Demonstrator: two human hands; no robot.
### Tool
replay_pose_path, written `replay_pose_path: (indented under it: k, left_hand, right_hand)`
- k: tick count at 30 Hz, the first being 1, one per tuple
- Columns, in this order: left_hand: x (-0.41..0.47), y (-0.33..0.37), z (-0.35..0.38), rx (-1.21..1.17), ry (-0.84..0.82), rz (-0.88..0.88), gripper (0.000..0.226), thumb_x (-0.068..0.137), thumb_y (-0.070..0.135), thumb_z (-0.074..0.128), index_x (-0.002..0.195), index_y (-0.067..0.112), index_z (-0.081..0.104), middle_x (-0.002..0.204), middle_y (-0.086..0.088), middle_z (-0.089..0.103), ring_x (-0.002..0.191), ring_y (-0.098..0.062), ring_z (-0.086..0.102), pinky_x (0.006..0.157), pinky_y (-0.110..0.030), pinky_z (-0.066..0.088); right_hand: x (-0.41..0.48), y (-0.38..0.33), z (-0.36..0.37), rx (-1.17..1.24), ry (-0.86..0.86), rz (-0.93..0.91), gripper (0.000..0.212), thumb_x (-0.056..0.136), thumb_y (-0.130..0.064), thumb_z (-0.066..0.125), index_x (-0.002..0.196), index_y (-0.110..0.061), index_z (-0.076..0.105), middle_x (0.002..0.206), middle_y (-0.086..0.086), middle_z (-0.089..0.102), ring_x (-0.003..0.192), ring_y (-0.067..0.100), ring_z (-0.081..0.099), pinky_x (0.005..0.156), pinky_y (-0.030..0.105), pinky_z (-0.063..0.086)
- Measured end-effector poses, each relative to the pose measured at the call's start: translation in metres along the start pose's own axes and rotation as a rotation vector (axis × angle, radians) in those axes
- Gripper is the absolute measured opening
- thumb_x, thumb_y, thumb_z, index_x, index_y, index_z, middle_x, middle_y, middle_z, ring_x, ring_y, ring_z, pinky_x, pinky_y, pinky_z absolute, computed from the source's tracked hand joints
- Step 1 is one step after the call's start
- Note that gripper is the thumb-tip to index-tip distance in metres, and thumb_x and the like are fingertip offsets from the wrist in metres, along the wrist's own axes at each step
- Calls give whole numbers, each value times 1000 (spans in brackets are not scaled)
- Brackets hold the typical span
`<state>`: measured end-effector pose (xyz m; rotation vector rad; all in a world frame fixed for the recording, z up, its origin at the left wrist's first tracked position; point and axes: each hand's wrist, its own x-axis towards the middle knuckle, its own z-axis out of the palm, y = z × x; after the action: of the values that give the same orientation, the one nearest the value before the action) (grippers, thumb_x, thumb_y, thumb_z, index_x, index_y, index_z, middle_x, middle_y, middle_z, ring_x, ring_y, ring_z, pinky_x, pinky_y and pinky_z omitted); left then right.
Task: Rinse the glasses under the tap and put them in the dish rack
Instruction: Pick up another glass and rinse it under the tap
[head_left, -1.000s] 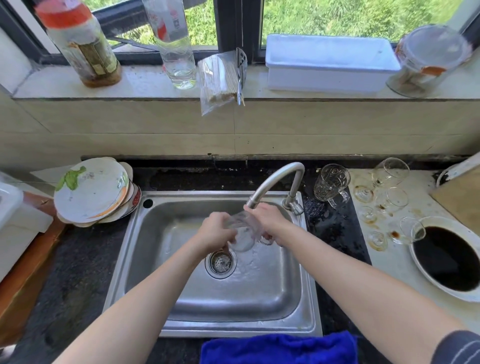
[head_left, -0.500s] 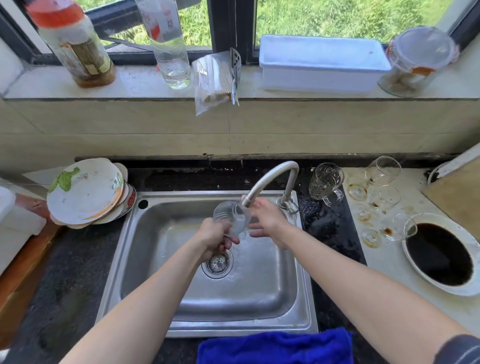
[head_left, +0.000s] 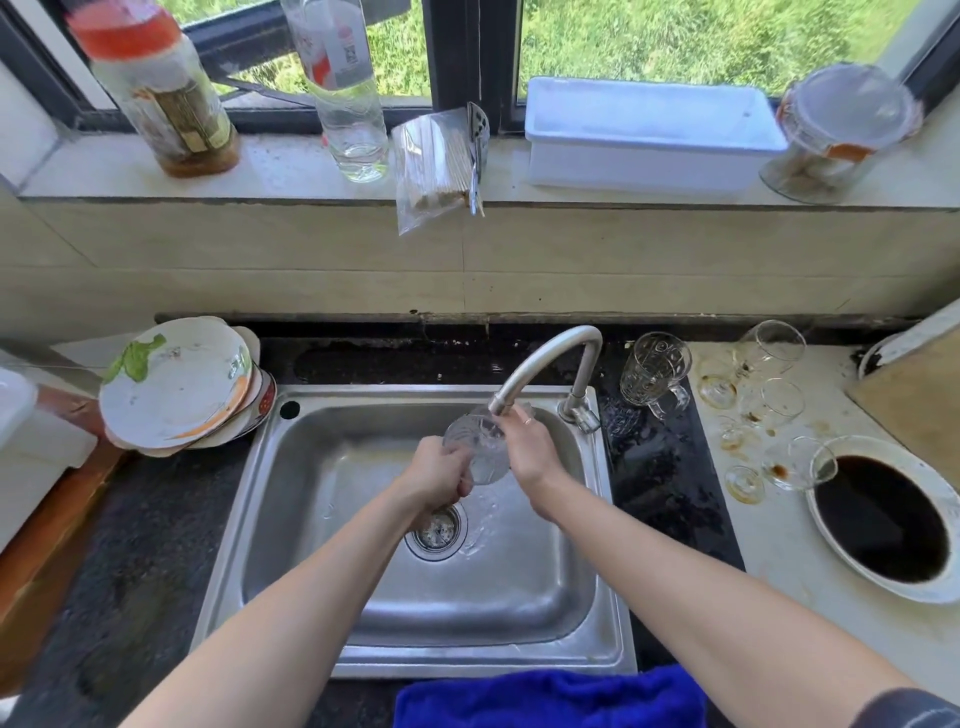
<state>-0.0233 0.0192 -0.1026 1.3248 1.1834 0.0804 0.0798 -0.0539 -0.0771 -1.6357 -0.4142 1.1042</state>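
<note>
Hands both on the glass (head_left: 475, 449): your left hand (head_left: 440, 474) grips its base and your right hand (head_left: 530, 453) cups the side. That keeps the mouth tilted under the tap (head_left: 545, 358), so runoff drops into the sink (head_left: 493, 597).

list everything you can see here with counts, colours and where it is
glass: 1, clear, under the spout
tap: 1, silver, behind sink
sink: 1, steel, centre
plates: a stack, white, left of sink
glass mug: 1, clear, right of tap
stemmed glasses: about 3, clear, stained, right counter
bowl: 1, white, dark liquid, far right
cloth: 1, blue, front edge
bottles: 2, windowsill left
box: 1, white, windowsill
jar: 1, clear, windowsill right
left hand: grips the glass
right hand: touches the glass
</note>
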Motion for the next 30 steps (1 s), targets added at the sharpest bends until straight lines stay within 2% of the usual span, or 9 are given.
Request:
replay_pose_path:
  k: [5,7,9,13,17,20,23,27,30]
  left_hand:
    - [3,2,-14,-210,-73,-199,30,94,6,47,64,11,47,41,-3,41,28,-8,22,39,-9,18]
    - [-1,5,-18,-225,-184,-219,33,95,7,46,63,11,44,38,-1,39,27,-7,20,38,-9,16]
    - [-8,9,-15,-241,-319,-246,37,96,7,40,59,10,42,35,2,35,26,-5,18,37,-9,12]
    - [-11,9,-19,-278,-412,-267,41,94,4,32,56,8,47,33,3,29,26,-4,16,35,-13,9]
    - [-9,6,-20,-127,-382,-243,31,94,8,40,64,9,44,36,3,32,27,-6,17,36,-9,11]
    - [-9,3,-21,-96,-344,-235,38,93,12,47,56,14,41,37,1,33,28,-7,18,38,-10,11]
    - [-11,-7,-25,-195,-390,-287,41,94,11,44,54,12,45,36,2,32,27,-5,16,36,-10,10]
    - [-14,-13,-24,-380,-475,-319,23,91,1,34,93,3,57,39,4,31,27,-3,16,33,-11,10]
    - [-12,-13,-21,-391,-511,-323,23,94,4,35,100,3,57,41,4,32,28,-3,17,33,-13,10]
  right_hand:
    - [-8,16,-2,-182,-99,-93,36,106,-29,34,135,-16,51,128,-10,51,120,4,44,94,7,30]
    - [-4,18,-6,-167,-50,-83,43,104,-35,34,139,-15,49,142,-6,49,131,7,41,114,27,29]
    - [4,19,-11,-174,-3,-97,54,96,-49,35,135,-17,54,142,-5,49,132,9,41,117,43,28]
    - [0,14,-10,-256,-64,-216,36,93,-54,49,118,-30,61,143,-6,49,129,9,46,111,36,33]
    - [14,19,-13,-338,-17,-122,39,101,-40,40,131,-24,59,147,-4,45,135,14,40,114,40,30]
    - [12,21,-7,-280,-2,-98,25,102,-32,44,115,-33,66,131,-5,57,123,11,49,108,37,37]
    - [2,28,-13,-214,27,-224,15,96,-28,59,101,-25,73,116,-6,67,109,6,59,102,33,46]
    - [8,34,-30,-123,230,-281,20,82,-34,76,94,-21,67,95,-3,71,93,12,68,84,35,56]
    - [15,24,-31,-87,82,-6,28,87,-40,67,110,-24,60,108,-4,64,106,19,61,86,37,51]
